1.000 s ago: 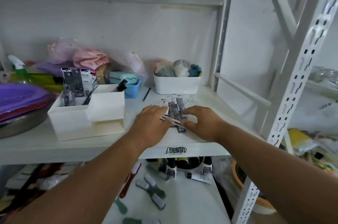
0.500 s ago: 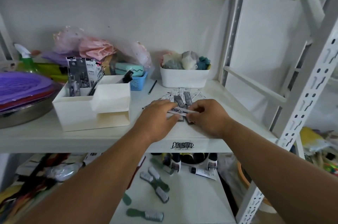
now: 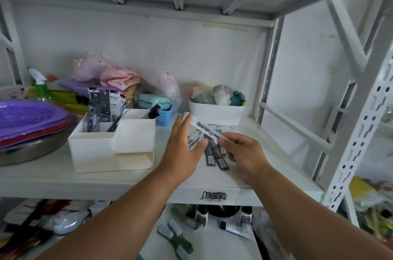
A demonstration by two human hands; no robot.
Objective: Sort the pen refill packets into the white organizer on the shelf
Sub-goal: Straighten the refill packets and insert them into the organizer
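- On the middle shelf (image 3: 53, 176), head view, the white organizer (image 3: 112, 145) stands left of centre, with packets already upright in its rear left compartment (image 3: 102, 108).
- The loose pile of pen refill packets (image 3: 214, 151) lies flat on the shelf, right of the organizer and in front of a white tub (image 3: 215, 112) of soft items.
- The right hand (image 3: 242, 153) has its grip closed on one lifted packet (image 3: 204, 128), thumb and fingertips pinching its near right end.
- The lifted packet's long axis slants from that pinch up and to the left, its free end raised and pointing toward the organizer side.
- The left hand (image 3: 185, 147) is open, fingers extended, the palm behind the packet's middle and free end. Contact looks likely, but no fingers are seen curled round it.
- Governing relation: the organizer lies left of the held packet, apart from it, and the left hand stands between the two, so it is the nearer hand.
- Judgement: a hand-over to the left hand, or a carry leftward, appears called for. The packet would need turning upright to match those already stowed.
- Risk, as a judgement: a pinch at one end of a long, thin packet gives little control of the free end at the compartment's rim.
- Several packets in the pile are not yet sorted.
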